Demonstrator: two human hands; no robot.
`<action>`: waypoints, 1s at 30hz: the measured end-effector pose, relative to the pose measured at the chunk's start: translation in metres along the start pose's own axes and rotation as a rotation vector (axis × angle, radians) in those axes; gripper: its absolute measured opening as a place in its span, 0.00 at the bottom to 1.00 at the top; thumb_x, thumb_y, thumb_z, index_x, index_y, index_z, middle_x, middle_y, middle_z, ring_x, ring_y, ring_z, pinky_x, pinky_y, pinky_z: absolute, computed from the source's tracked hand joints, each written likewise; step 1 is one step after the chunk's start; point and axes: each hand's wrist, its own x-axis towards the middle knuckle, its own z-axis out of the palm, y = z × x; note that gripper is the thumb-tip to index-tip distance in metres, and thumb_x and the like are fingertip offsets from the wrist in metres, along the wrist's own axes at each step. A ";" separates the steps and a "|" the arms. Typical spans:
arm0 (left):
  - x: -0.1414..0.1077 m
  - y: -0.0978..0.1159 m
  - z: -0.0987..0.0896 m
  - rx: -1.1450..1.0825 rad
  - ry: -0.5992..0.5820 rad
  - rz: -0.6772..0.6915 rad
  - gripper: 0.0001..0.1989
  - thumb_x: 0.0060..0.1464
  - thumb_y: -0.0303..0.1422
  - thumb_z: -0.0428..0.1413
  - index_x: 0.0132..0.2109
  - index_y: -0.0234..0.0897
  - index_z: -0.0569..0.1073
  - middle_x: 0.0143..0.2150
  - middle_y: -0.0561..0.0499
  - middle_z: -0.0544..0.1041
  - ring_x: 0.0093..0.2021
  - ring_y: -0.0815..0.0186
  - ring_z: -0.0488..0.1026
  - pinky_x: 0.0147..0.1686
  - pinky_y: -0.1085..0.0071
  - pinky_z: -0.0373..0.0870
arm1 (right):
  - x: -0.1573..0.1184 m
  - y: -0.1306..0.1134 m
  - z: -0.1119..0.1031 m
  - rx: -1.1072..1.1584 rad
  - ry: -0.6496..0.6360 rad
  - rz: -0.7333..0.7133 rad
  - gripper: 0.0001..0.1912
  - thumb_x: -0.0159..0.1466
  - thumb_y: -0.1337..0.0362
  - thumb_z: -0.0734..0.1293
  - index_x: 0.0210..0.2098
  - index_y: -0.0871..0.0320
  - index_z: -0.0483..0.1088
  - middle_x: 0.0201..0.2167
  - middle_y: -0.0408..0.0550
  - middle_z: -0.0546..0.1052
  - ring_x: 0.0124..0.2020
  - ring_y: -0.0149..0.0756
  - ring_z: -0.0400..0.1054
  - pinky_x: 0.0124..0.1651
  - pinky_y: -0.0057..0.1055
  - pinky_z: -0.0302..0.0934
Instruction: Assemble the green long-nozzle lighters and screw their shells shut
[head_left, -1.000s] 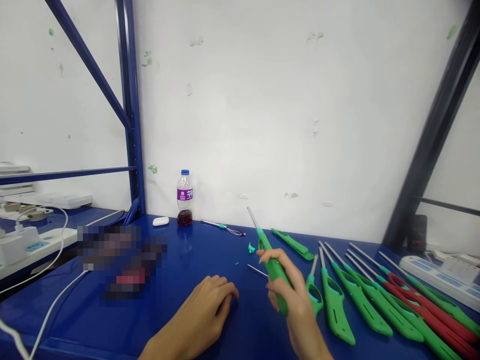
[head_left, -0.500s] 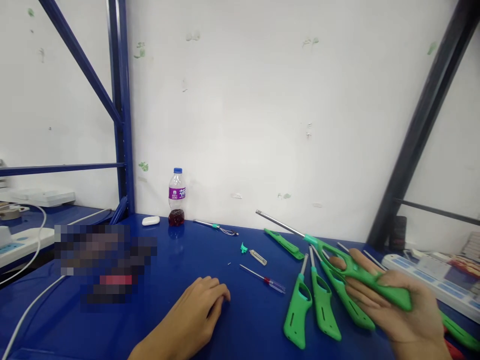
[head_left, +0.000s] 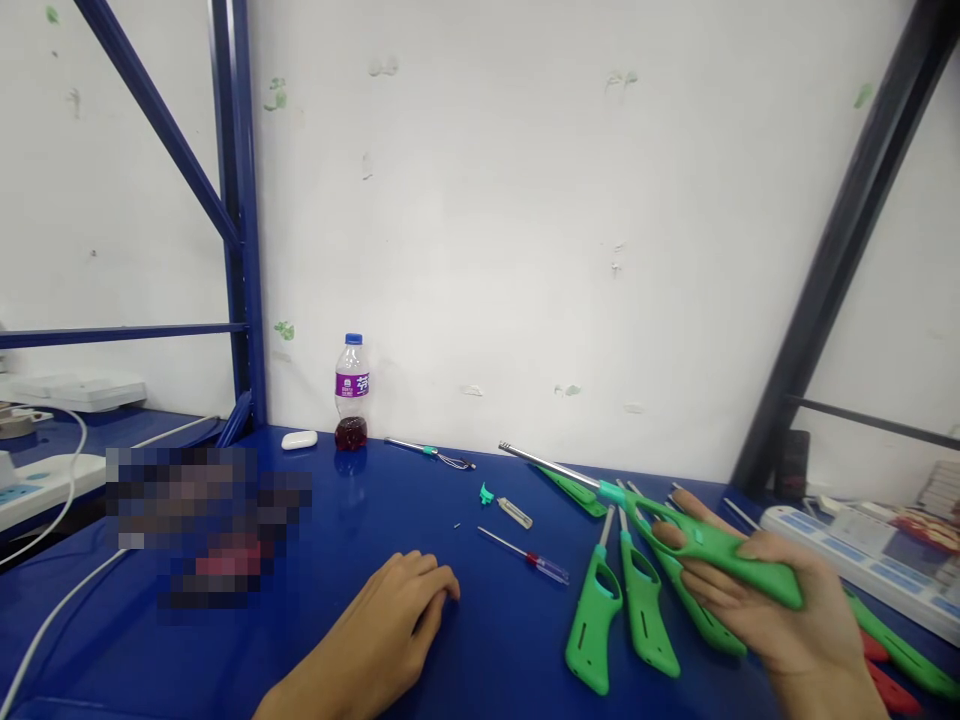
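The right hand (head_left: 784,585) has its fingers (head_left: 709,585) wrapped around the handle of a green lighter (head_left: 739,562), the thumb laid along its upper side and a fingertip showing by the loop; its metal tube reaches out to the left of the fingers, crossing in front of a green half shell (head_left: 577,493). Just left of these fingers and nearer the wearer, other green lighters (head_left: 651,625) lie fanned on the desk (head_left: 315,560); red lighters (head_left: 889,685) lie to their right, partly behind the wrist. The left hand (head_left: 390,620) rests palm down, fingers loosely bent side by side; its underside is hidden, so I cannot tell whether they close on anything. Between the two hands' fingers lies a screwdriver (head_left: 546,567), with a clear tank (head_left: 514,513) and a small teal part (head_left: 486,495) beyond it. Farther past the left fingers are a wired metal tube (head_left: 430,451) and a bottle (head_left: 352,395).
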 end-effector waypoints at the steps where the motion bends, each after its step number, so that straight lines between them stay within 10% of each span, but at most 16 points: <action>1: 0.000 0.000 0.000 0.000 0.002 0.002 0.15 0.72 0.29 0.44 0.47 0.46 0.75 0.46 0.52 0.79 0.52 0.59 0.75 0.63 0.55 0.65 | 0.000 -0.001 -0.001 -0.031 -0.001 0.045 0.32 0.47 0.74 0.70 0.53 0.59 0.74 0.41 0.60 0.83 0.18 0.33 0.64 0.19 0.32 0.65; 17: 0.001 0.004 -0.005 -0.008 -0.059 -0.029 0.15 0.72 0.29 0.44 0.48 0.45 0.75 0.47 0.52 0.79 0.50 0.59 0.75 0.64 0.52 0.64 | -0.008 -0.006 0.008 -0.103 0.027 0.114 0.31 0.51 0.70 0.72 0.56 0.62 0.75 0.39 0.63 0.83 0.17 0.29 0.61 0.20 0.28 0.62; 30: 0.001 -0.001 -0.001 0.002 -0.021 -0.007 0.14 0.71 0.29 0.44 0.48 0.46 0.75 0.47 0.52 0.79 0.51 0.59 0.75 0.63 0.55 0.65 | -0.009 -0.012 0.004 -0.102 0.133 0.096 0.35 0.50 0.68 0.70 0.59 0.48 0.73 0.39 0.58 0.84 0.20 0.45 0.72 0.16 0.38 0.66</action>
